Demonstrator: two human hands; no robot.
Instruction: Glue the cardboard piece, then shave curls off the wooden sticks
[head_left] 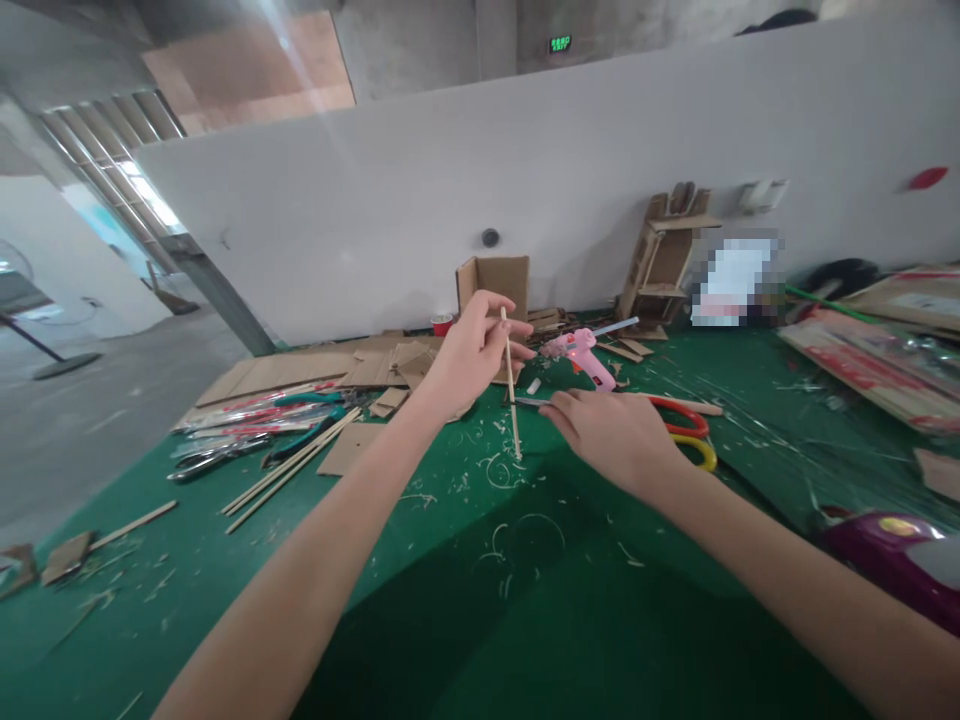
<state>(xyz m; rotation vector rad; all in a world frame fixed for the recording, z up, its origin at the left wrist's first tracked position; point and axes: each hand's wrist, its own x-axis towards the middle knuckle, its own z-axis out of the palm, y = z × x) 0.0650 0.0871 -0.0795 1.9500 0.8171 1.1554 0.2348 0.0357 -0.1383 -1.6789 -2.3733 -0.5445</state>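
Note:
My left hand [471,352] pinches the top of a thin wooden stick [512,395] and holds it upright, its lower end resting on the green mat [465,600]. My right hand [611,432] is closed round a small blade [529,402] whose tip touches the stick about halfway down. Pale curled wood shavings [495,470] lie on the mat under and around the stick.
A pink glue gun [581,355] lies behind the hands. Red and yellow scissor handles [694,435] sit right of my right hand. Cardboard pieces [375,370], pliers [300,440] and loose sticks [292,470] lie left. A cardboard model [664,255] stands against the white wall.

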